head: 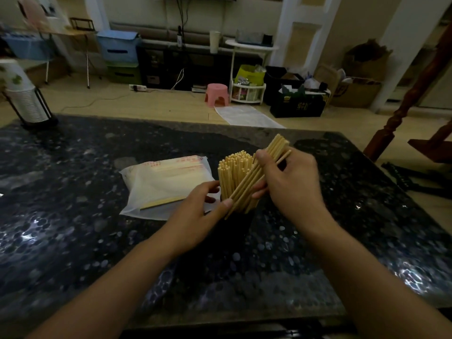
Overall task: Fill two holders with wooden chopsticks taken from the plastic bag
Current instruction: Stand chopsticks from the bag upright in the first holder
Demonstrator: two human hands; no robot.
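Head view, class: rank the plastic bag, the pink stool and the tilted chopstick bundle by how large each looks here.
1. plastic bag
2. tilted chopstick bundle held by both hands
3. pink stool, though it stands much farther off, so its real size is unsure.

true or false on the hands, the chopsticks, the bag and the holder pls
1. The right hand holds a slanted bundle of chopsticks. True.
2. The plastic bag lies to the right of the holder. False: it lies to the left.
3. The holder has no chopsticks in it. False: many upright chopsticks stand in it.
4. The left hand touches the bundle's lower end. True.
5. The bag is empty. False: chopsticks show inside.
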